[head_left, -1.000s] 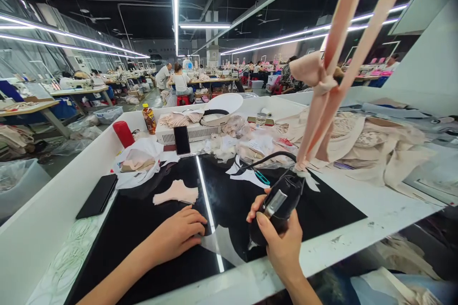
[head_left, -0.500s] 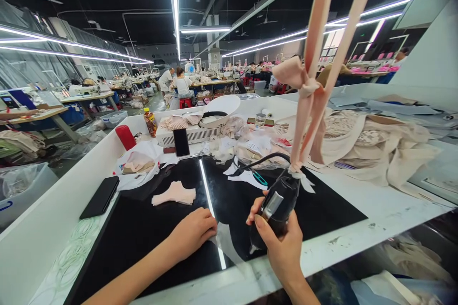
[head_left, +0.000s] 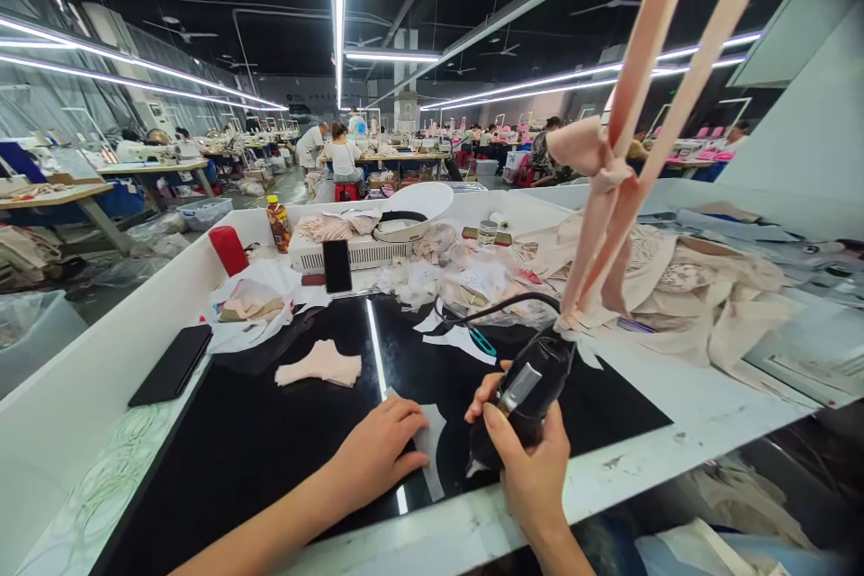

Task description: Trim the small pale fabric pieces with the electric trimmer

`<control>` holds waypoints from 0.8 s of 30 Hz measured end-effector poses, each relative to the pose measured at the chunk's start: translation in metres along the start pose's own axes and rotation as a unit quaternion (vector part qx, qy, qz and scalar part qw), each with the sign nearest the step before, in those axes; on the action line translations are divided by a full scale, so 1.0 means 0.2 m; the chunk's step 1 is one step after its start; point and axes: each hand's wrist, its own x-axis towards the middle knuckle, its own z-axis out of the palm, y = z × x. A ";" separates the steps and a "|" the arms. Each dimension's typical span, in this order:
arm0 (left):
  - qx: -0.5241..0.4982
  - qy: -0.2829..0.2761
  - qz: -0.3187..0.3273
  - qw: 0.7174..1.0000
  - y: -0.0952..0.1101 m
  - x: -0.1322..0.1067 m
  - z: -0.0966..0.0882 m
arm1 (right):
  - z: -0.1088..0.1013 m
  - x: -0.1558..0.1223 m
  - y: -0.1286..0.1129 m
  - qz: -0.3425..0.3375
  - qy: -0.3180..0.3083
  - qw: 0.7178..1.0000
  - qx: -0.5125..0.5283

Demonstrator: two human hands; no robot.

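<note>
My right hand [head_left: 530,468] is wrapped round a black hand-held tool [head_left: 523,387] with a metal plate and a black cord. The tool hangs from a knotted pink fabric strap [head_left: 607,189] that runs up out of view. My left hand [head_left: 374,454] lies flat, fingers stretched, on the black glossy table mat [head_left: 270,432]. Its fingertips touch a pale, thin fabric piece [head_left: 432,454] lying beside the tool. A small pink folded fabric piece [head_left: 320,366] rests farther back on the mat.
A black phone [head_left: 170,365] lies at the mat's left edge; another [head_left: 337,265] leans on a white box [head_left: 351,250]. A red cylinder [head_left: 228,250], a bottle [head_left: 277,223], beige fabric heaps [head_left: 688,288] and teal snips [head_left: 481,341] crowd the back. Other workers sit at distant tables.
My left hand has slid to the right along the mat towards the tool, onto the pale fabric piece. My right hand keeps its hold on the tool in nearly the same place.
</note>
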 end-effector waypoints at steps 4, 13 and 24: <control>-0.032 -0.046 0.048 0.997 -0.03 -0.01 -0.04 | 0.02 0.00 0.00 -0.004 -0.007 1.000 0.005; -0.082 -0.089 -0.002 0.993 -0.03 -0.03 -0.04 | 0.09 0.05 0.03 -0.010 0.017 0.999 0.045; -0.064 -0.147 0.001 0.987 -0.01 -0.01 -0.05 | 0.13 0.07 0.12 -0.021 0.003 0.999 0.038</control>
